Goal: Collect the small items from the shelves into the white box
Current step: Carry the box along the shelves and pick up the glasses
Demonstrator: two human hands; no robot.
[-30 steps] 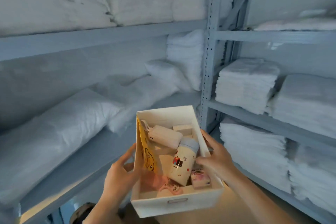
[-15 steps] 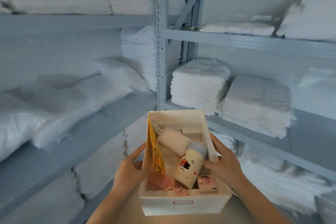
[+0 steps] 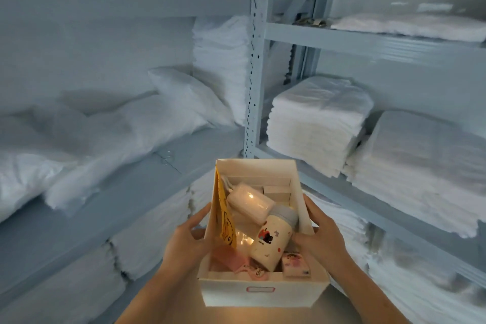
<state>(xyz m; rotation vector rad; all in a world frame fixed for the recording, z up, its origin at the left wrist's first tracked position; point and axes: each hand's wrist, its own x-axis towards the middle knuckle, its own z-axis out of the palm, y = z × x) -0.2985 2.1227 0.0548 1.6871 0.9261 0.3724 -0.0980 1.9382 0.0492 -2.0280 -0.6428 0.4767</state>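
I hold a white box in front of me with both hands. My left hand grips its left wall and my right hand grips its right wall. Inside lie a cream bottle with a grey cap, a white pouch, a yellow packet upright against the left wall, a small white carton, a pink item and a small pink-printed box. A small clear item lies on the left shelf just beyond the box.
Grey-blue metal shelves meet at a corner post. Pillows fill the left shelf; folded white towel stacks sit on the right shelf, more below. Some small metal objects lie on the upper right shelf.
The view has swung right and then back slightly left along the shelves, and the box has come a little nearer. Both hands keep the same hold on its walls.
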